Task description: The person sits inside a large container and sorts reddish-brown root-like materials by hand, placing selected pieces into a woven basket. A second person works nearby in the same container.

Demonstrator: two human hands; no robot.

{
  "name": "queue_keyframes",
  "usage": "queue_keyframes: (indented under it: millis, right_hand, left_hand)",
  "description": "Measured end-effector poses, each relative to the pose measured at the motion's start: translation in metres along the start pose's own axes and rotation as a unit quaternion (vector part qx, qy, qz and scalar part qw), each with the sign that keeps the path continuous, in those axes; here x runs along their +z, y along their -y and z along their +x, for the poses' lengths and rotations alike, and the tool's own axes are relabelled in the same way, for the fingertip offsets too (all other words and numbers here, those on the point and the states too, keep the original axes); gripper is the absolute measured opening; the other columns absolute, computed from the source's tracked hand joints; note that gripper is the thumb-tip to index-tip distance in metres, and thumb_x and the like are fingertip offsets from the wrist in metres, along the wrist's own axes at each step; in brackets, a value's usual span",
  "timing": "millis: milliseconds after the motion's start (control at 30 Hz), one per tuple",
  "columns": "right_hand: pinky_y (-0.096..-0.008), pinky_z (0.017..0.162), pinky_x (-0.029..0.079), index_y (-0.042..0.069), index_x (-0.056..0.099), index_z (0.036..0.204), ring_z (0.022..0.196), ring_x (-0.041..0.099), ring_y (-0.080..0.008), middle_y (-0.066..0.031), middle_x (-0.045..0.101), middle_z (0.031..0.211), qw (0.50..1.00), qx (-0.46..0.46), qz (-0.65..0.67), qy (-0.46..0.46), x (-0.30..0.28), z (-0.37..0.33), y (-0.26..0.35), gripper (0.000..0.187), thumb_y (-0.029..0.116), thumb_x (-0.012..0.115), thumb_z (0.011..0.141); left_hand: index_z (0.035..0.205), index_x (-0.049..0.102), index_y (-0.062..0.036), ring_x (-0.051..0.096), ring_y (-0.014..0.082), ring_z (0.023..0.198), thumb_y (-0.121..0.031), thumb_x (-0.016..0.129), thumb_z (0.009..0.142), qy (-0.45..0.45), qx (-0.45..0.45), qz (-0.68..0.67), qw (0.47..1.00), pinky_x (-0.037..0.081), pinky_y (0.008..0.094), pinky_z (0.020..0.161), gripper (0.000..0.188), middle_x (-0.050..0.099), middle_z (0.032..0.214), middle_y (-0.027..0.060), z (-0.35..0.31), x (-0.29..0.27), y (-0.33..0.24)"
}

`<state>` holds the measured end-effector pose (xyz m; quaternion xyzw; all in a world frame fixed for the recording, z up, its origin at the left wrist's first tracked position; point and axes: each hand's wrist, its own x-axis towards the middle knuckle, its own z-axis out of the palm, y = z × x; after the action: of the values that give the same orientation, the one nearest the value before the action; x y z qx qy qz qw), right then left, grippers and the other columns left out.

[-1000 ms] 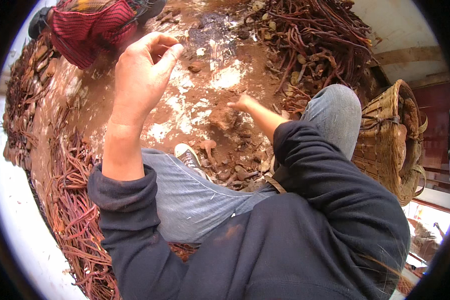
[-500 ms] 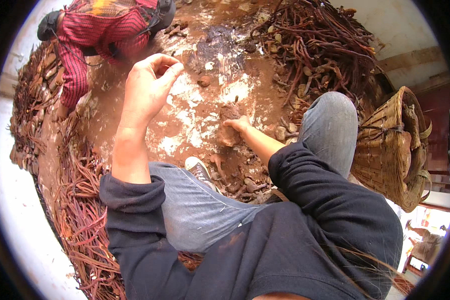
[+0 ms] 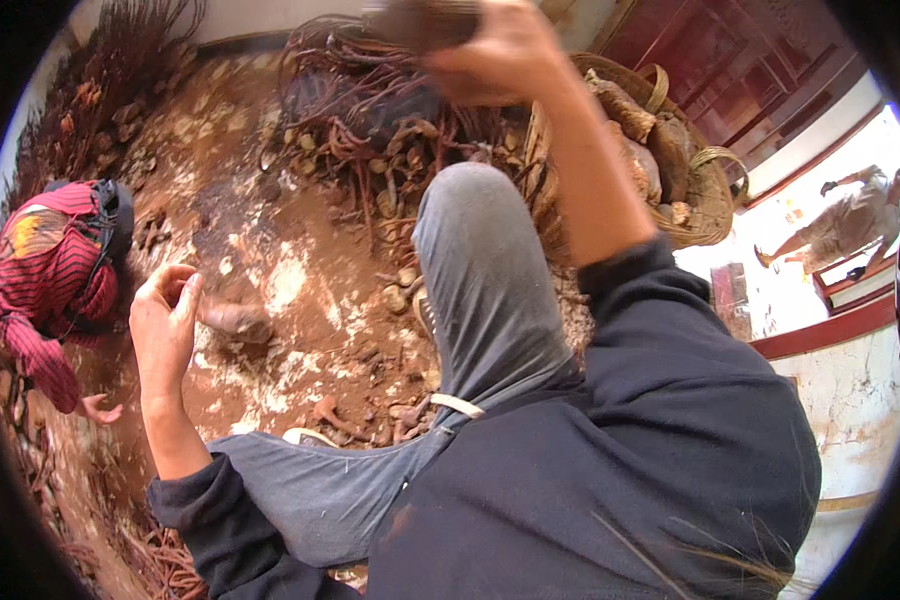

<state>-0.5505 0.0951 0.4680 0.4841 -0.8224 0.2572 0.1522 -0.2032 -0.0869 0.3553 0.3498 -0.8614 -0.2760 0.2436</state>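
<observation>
Head view shows the right hand (image 3: 500, 48) gripping a blurred dark-brown lump (image 3: 425, 24) left of a round tan woven basket (image 3: 708, 205) holding rough brown chunks (image 3: 674, 150), the left hand (image 3: 168, 312) curled, any pinch unclear.

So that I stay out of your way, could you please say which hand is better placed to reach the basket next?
Right, most likely: the right hand holds a dark, blurred lump and is nearer the basket; the left hand is out to the left, much farther from it.
</observation>
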Motion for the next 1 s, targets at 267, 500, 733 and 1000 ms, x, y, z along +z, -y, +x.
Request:
queue_keyframes:
  millis: [267,500,733,1000]
  right_hand:
    - [-0.0376,0.074,0.050,-0.002,0.064,0.093,0.086,0.065,-0.0299,-0.0199,0.067,0.092,0.878,0.292,-0.314,0.212,-0.145,-0.084,-0.200,0.051,0.026,0.077,0.052]
    - [-0.0371,0.074,0.050,-0.001,0.066,0.092,0.080,0.065,-0.0299,-0.0192,0.067,0.086,0.977,0.055,-0.146,0.146,-0.076,-0.029,-0.144,0.045,0.038,0.070,0.070]
    - [-0.0347,0.050,0.042,-0.004,0.059,0.069,0.052,0.051,-0.0194,-0.0092,0.055,0.059,0.918,-0.177,-0.117,0.335,0.159,0.065,-0.010,0.043,0.036,0.071,0.074]
    - [-0.0384,0.098,0.042,-0.003,0.045,0.131,0.119,0.050,-0.0311,-0.0181,0.050,0.131,0.822,0.110,-0.112,0.547,0.407,-0.024,0.001,0.103,0.069,0.071,0.061]
  left_hand:
    - [0.089,0.060,0.0009,0.049,0.0035,0.064,-0.011,0.061,0.087,0.047,0.014,-0.031,0.998,0.039,0.0205,0.057,0.012,0.058,0.071,-0.0007,-0.005,0.018,-0.028]
    - [0.092,0.063,0.0007,0.055,0.0066,0.066,-0.018,0.065,0.085,0.038,0.014,0.028,0.999,0.044,0.0237,0.060,0.020,0.062,0.072,0.0033,-0.006,0.012,-0.019]
    - [0.092,0.065,-0.0032,0.063,0.0157,0.066,-0.019,0.065,0.083,0.019,-0.040,0.058,0.997,0.047,0.0284,0.062,0.018,0.067,0.074,0.0094,-0.023,0.000,-0.022]
    - [0.096,0.063,0.0013,0.057,0.0089,0.068,-0.011,0.065,0.084,0.051,-0.091,0.022,0.994,0.046,0.0240,0.063,0.017,0.065,0.076,0.0064,-0.032,-0.008,-0.033]
